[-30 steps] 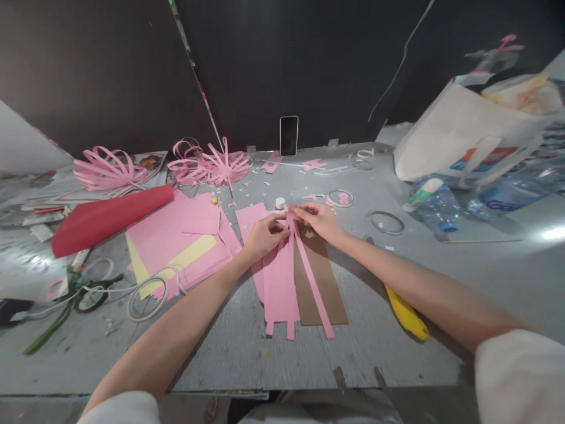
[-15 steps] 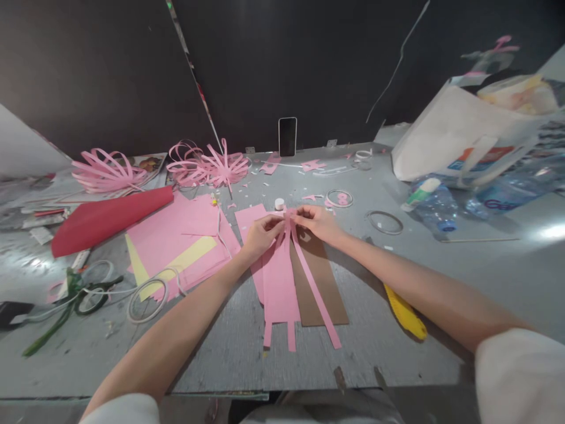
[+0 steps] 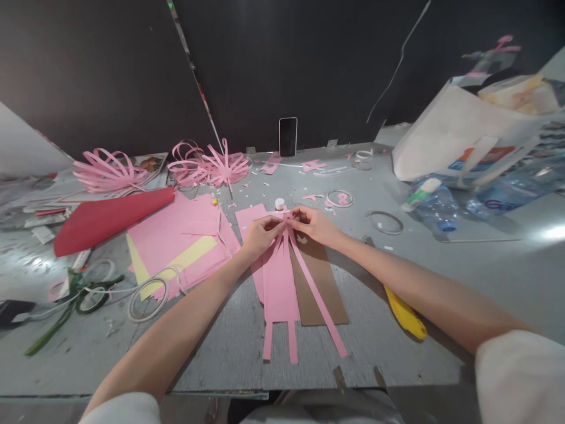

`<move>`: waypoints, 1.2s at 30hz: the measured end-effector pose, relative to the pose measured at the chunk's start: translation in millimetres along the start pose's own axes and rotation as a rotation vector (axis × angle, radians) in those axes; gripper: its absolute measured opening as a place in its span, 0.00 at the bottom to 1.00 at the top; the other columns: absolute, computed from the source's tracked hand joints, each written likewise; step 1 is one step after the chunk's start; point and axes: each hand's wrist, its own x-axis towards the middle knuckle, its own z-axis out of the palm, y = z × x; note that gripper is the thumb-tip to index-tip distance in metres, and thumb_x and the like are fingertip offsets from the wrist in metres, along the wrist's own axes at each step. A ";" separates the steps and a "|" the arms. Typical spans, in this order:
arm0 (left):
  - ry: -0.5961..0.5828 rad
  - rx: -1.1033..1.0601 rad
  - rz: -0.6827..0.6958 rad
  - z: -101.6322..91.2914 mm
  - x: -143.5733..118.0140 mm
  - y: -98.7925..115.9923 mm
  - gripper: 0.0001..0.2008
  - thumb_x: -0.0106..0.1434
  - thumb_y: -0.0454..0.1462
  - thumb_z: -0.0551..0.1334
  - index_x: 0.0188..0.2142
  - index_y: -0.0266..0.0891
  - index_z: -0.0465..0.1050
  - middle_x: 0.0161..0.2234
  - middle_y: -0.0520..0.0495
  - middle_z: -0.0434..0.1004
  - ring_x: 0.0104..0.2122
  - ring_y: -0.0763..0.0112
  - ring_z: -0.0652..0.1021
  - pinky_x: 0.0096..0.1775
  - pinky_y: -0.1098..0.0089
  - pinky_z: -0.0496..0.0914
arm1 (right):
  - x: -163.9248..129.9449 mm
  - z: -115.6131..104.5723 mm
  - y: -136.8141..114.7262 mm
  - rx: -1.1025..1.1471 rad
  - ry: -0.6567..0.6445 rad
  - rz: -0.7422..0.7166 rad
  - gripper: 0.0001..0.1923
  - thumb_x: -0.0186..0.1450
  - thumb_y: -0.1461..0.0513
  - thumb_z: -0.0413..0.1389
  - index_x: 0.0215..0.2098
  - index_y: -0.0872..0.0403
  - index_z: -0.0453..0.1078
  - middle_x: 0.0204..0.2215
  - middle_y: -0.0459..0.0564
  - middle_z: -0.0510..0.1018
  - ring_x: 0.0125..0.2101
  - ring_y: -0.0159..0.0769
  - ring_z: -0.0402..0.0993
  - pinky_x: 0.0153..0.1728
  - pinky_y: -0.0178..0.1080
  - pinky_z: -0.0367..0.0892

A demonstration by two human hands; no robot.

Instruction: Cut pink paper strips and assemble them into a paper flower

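Note:
Several pink paper strips [image 3: 315,288] come together at their far ends and fan out toward me. My left hand [image 3: 263,234] pinches the joined ends from the left. From the right, my right hand [image 3: 312,224] pinches the same spot, its fingertips almost meeting the left ones. Beneath the strips lie pink paper sheets [image 3: 280,282] and a brown board [image 3: 321,294]. The strips' near ends reach past the sheets onto the grey table. A small white cap [image 3: 279,204] stands just beyond my fingertips.
Pink and yellow paper [image 3: 163,229], a red rolled sheet [image 3: 115,221] and pink looped-strip bundles [image 3: 225,168] lie left. Wire coils [image 3: 148,299] sit near my left arm. A yellow cutter [image 3: 405,312] lies by my right forearm. A phone [image 3: 288,136] leans on the wall; bottles [image 3: 436,206] and a bag [image 3: 441,135] stand right.
The pink strips have shifted slightly toward me, their near ends lying closer to the table's front edge. Both hands still pinch the joined ends, with the right fingers slightly repositioned.

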 end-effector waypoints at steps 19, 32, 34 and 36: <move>0.008 0.072 -0.038 -4.1 0.5 -0.9 0.18 0.60 0.51 0.72 0.36 0.37 0.85 0.34 0.43 0.86 0.31 0.67 0.78 0.38 0.65 0.70 | -2.3 1.1 -1.4 -0.029 -0.012 0.034 0.26 0.67 0.39 0.63 0.35 0.53 0.75 0.22 0.44 0.75 0.19 0.30 0.68 0.21 0.36 0.64; 0.016 0.033 -0.058 -4.5 1.9 -2.8 0.19 0.58 0.52 0.74 0.35 0.37 0.85 0.32 0.44 0.85 0.29 0.68 0.76 0.34 0.67 0.70 | 0.2 0.7 2.0 0.006 -0.002 0.045 0.23 0.66 0.42 0.64 0.39 0.53 0.74 0.24 0.43 0.75 0.19 0.30 0.69 0.21 0.36 0.66; 0.015 0.023 -0.059 -4.5 1.8 -2.4 0.20 0.57 0.52 0.75 0.35 0.37 0.85 0.32 0.44 0.84 0.29 0.69 0.76 0.34 0.67 0.70 | 0.0 0.9 1.0 0.005 -0.001 0.042 0.24 0.65 0.41 0.64 0.38 0.53 0.74 0.24 0.43 0.74 0.19 0.30 0.69 0.21 0.36 0.66; 0.016 0.011 -0.064 -4.5 1.7 -1.9 0.20 0.57 0.52 0.75 0.35 0.37 0.85 0.31 0.45 0.84 0.29 0.69 0.76 0.34 0.67 0.70 | -0.4 1.3 -0.3 0.009 -0.002 0.042 0.25 0.65 0.40 0.64 0.37 0.53 0.73 0.23 0.43 0.74 0.19 0.30 0.68 0.21 0.36 0.65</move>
